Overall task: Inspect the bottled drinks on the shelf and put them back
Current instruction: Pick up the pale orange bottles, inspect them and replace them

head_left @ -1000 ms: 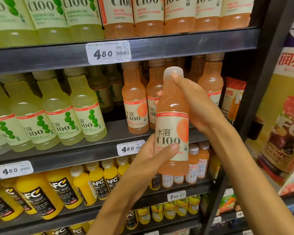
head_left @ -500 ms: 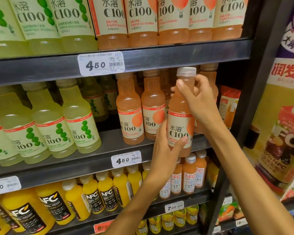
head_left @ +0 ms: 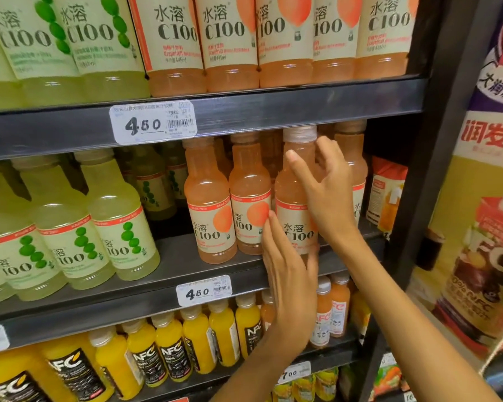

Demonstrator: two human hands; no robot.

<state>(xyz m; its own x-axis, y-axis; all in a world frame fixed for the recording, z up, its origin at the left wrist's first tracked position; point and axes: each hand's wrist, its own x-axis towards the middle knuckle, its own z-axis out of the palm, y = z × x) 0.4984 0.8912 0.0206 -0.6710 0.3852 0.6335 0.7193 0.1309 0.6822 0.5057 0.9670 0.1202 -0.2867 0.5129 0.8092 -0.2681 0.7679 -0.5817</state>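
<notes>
Standing upright on the shelf (head_left: 163,282), the pink bottle (head_left: 294,204); right hand (head_left: 328,192) seemingly curls around it; left hand (head_left: 288,274) flat, fingers straight.

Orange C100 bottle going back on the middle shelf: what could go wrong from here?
1. The orange C100 bottle stands at the shelf's front lip; if the left hand and right hand let go now, it may tip forward.
2. The neighbouring orange bottle stands very close; pushing in could knock it.
3. The cap sits just under the upper shelf edge; lifting could snag it.
</notes>
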